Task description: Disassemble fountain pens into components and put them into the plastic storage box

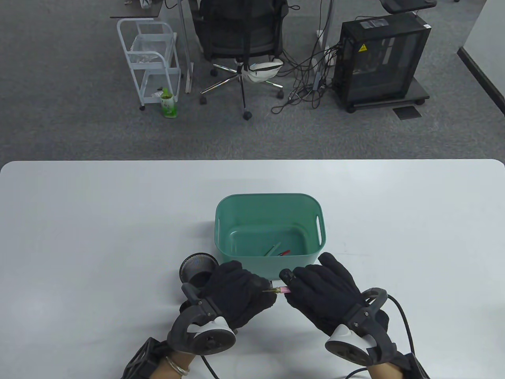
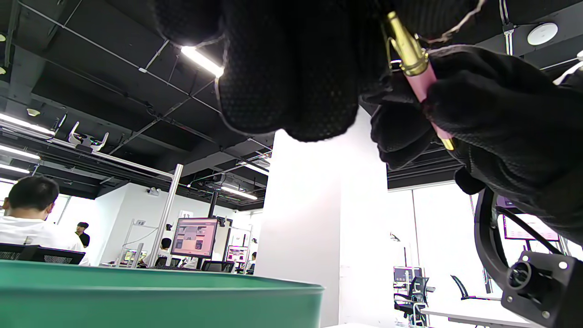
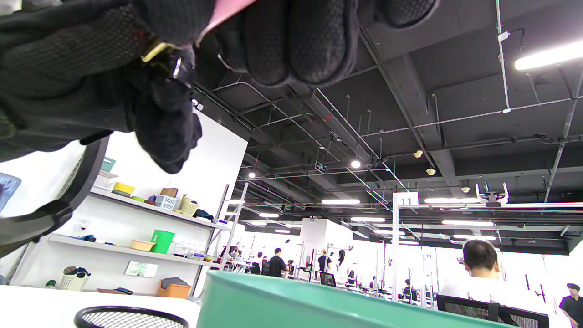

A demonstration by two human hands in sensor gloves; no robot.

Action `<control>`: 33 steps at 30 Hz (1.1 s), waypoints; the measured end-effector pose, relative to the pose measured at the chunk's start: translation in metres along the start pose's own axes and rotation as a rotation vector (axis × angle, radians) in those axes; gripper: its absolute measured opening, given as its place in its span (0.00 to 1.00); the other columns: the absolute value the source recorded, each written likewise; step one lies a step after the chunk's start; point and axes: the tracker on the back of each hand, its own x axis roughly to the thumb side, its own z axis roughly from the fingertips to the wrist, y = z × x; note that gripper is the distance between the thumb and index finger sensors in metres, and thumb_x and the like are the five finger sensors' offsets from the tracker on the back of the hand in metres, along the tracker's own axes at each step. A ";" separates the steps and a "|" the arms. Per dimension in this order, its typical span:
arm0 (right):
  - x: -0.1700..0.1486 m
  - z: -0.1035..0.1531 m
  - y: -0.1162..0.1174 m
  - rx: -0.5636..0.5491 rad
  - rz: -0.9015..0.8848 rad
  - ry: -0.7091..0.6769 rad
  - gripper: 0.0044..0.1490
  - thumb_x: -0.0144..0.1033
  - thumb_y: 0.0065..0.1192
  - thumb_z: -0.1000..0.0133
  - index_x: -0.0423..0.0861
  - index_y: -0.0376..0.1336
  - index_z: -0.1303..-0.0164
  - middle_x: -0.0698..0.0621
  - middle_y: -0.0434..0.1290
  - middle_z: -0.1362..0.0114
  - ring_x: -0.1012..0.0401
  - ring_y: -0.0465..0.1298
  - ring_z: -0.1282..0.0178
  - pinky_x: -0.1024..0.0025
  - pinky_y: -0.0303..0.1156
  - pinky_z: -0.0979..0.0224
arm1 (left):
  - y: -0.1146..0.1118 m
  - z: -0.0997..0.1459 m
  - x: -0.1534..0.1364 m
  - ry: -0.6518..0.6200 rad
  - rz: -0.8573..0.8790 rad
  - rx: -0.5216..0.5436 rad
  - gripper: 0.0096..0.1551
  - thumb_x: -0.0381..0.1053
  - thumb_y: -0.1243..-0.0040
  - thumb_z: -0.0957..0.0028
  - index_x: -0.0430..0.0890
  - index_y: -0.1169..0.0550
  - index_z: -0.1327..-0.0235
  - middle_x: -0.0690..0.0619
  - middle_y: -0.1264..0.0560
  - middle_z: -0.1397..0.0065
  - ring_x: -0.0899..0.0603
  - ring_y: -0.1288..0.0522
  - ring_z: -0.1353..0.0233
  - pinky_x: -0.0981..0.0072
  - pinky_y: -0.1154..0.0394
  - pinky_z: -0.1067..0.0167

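Observation:
A pink fountain pen (image 1: 281,291) with gold trim is held level between both hands, just in front of the green plastic storage box (image 1: 232,207). My left hand (image 1: 240,294) grips its gold end; the gold part (image 2: 406,45) shows in the left wrist view. My right hand (image 1: 319,294) grips the pink barrel (image 3: 223,13), fingers curled round it. Inside the box lie a green pen part (image 1: 272,250) and a red one (image 1: 285,252). Most of the pen is hidden by the gloves.
A black mesh pen cup (image 1: 197,269) stands left of the box, right behind my left hand. The box's near wall (image 2: 155,300) is close below the hands. Tracker cables trail off the table's front edge.

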 end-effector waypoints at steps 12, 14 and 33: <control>-0.001 0.000 -0.001 -0.003 0.003 0.006 0.28 0.55 0.57 0.39 0.57 0.68 0.30 0.59 0.74 0.33 0.64 0.75 0.35 0.51 0.61 0.16 | 0.001 0.001 0.000 0.005 -0.013 0.007 0.37 0.67 0.47 0.33 0.44 0.32 0.22 0.46 0.24 0.24 0.41 0.25 0.27 0.40 0.40 0.20; -0.001 0.000 -0.001 -0.003 0.003 0.006 0.28 0.55 0.57 0.39 0.57 0.68 0.30 0.58 0.74 0.33 0.64 0.75 0.35 0.51 0.61 0.16 | 0.001 0.001 0.000 0.004 -0.017 0.009 0.35 0.66 0.46 0.33 0.44 0.31 0.24 0.46 0.24 0.24 0.42 0.24 0.27 0.40 0.40 0.20; -0.003 0.000 0.000 0.001 0.003 0.007 0.28 0.54 0.57 0.39 0.57 0.68 0.30 0.59 0.74 0.33 0.64 0.75 0.35 0.51 0.61 0.16 | 0.000 0.000 0.001 0.005 -0.019 0.006 0.25 0.61 0.46 0.31 0.44 0.22 0.37 0.49 0.16 0.36 0.45 0.19 0.36 0.43 0.35 0.23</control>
